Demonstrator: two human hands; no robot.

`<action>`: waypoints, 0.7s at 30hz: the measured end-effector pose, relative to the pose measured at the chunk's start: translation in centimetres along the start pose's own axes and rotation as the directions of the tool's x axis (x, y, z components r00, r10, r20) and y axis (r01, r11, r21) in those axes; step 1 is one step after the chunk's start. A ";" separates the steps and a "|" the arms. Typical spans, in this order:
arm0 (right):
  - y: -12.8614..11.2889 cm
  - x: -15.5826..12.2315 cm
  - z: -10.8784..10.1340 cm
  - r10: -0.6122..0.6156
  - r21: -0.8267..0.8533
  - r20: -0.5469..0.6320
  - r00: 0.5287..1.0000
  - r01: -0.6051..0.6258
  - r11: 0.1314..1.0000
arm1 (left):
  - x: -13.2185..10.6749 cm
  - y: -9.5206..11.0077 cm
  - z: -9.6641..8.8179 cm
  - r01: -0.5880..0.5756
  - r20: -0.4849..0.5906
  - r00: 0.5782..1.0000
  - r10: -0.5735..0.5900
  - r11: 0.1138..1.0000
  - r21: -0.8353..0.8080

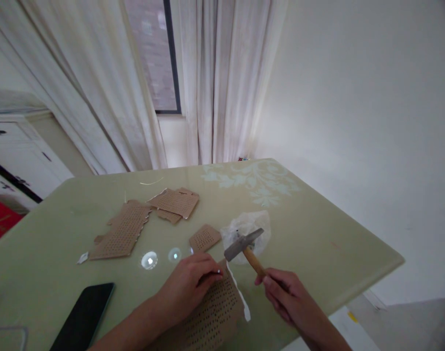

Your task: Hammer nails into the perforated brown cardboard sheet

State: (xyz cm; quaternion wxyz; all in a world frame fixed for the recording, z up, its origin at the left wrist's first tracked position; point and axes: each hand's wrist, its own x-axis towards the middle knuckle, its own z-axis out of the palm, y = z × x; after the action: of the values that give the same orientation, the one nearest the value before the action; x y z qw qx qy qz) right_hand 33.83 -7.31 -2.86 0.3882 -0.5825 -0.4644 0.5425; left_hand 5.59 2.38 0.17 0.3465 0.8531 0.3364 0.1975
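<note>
My right hand (286, 297) grips the wooden handle of a small hammer (244, 246), whose metal head is raised just above the table. My left hand (191, 285) rests on a perforated cardboard piece (211, 314) at the near edge, fingertips pinched together near the card's top edge, on something too small to name. The hammer head hangs a little to the right of those fingertips, over a crumpled clear plastic bag (250, 229).
On the green glass table (317, 229) lie more perforated cardboard pieces (123, 231) (174, 202) (205, 238). A black phone (84, 317) lies at the near left. Curtains and a window stand behind; a white cabinet (21, 156) is on the left.
</note>
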 end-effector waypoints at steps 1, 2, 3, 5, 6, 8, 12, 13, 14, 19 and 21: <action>-1.7 -0.6 -0.6 -0.080 -0.199 0.063 0.995 0.091 0.976 | 0.0 0.0 0.0 -0.011 -0.001 1.000 0.011 1.000 -0.003; -3.4 -1.2 -1.1 -0.138 -0.378 0.094 0.986 0.164 0.911 | 0.0 0.0 0.1 -0.023 -0.006 1.000 0.023 1.000 -0.005; -5.1 -1.7 -1.4 -0.162 -0.505 0.105 0.981 0.193 0.841 | 0.0 -0.1 0.1 -0.034 -0.015 0.999 0.034 0.999 -0.004; -7.8 -2.7 -1.5 -0.177 -0.632 0.131 0.975 0.220 0.743 | 0.0 -0.1 0.2 -0.045 -0.033 0.998 0.045 0.999 -0.001; -8.7 -2.9 -1.4 -0.186 -0.671 0.143 0.972 0.233 0.704 | -0.1 -0.1 0.2 -0.043 -0.032 0.999 0.043 0.999 0.000; -9.6 -3.2 -1.2 -0.202 -0.724 0.183 0.962 0.271 0.634 | -0.1 -0.1 0.2 -0.033 -0.024 0.999 0.033 0.999 0.005; -9.4 -3.4 -1.3 -0.291 -0.766 0.210 0.933 0.342 0.544 | 0.0 0.2 0.1 -0.016 -0.011 1.000 0.016 1.000 0.014; -9.2 -3.4 -1.3 -0.318 -0.765 0.200 0.927 0.351 0.541 | 0.0 0.3 0.1 -0.007 -0.012 1.000 0.007 1.000 0.009; -9.0 -3.4 -1.3 -0.340 -0.763 0.191 0.921 0.357 0.538 | 0.0 0.3 0.1 0.005 -0.009 1.000 -0.005 1.000 0.002; -8.0 -3.5 -0.9 -0.357 -0.795 0.207 0.911 0.369 0.482 | 0.2 0.4 0.3 0.029 0.011 1.000 -0.028 1.000 -0.013; -7.9 -3.4 -0.9 -0.365 -0.799 0.211 0.907 0.375 0.470 | 0.3 0.6 0.2 0.053 0.018 0.998 -0.053 0.998 -0.018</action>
State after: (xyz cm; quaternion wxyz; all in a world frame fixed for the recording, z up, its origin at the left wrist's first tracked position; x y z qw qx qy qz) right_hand 33.87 -8.46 5.70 0.1753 -0.5777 -0.7795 0.1671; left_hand 6.18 2.19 0.52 0.3624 0.8424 0.3539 0.1837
